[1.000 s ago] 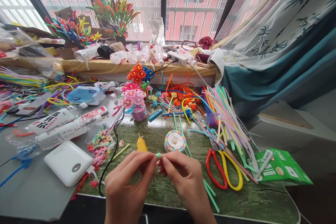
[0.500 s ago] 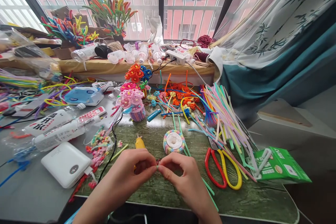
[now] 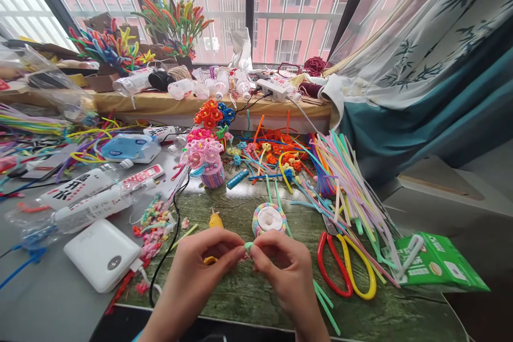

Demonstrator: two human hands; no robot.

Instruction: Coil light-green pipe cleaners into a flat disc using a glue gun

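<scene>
Between the fingertips of both hands is a small mint-green piece (image 3: pixel 248 246), with a bit of pink below it. My left hand (image 3: pixel 208 262) pinches it from the left, thumb against forefinger. From the right, my right hand (image 3: pixel 280 264) pinches the same piece. Just beyond the hands sits a round pastel ring-shaped item (image 3: pixel 270 218) with a white centre. A yellow glue-like bottle (image 3: pixel 215 219) is partly hidden behind my left hand. Scissors (image 3: pixel 347 264) with one red and one yellow handle lie to the right of my right hand.
Pipe-cleaner bundles (image 3: pixel 352 187) and a green packet (image 3: pixel 441 263) lie on the right. A white power bank (image 3: pixel 102 254), a black cable (image 3: pixel 176 224) and plastic bottles (image 3: pixel 80 184) are on the left. Behind stands a striped pot (image 3: pixel 212 175) of fuzzy flowers.
The mint-green piece now shows between my fingertips, where it was barely visible before. My hands have shifted slightly right in view, and the whole scene has moved a little with the camera.
</scene>
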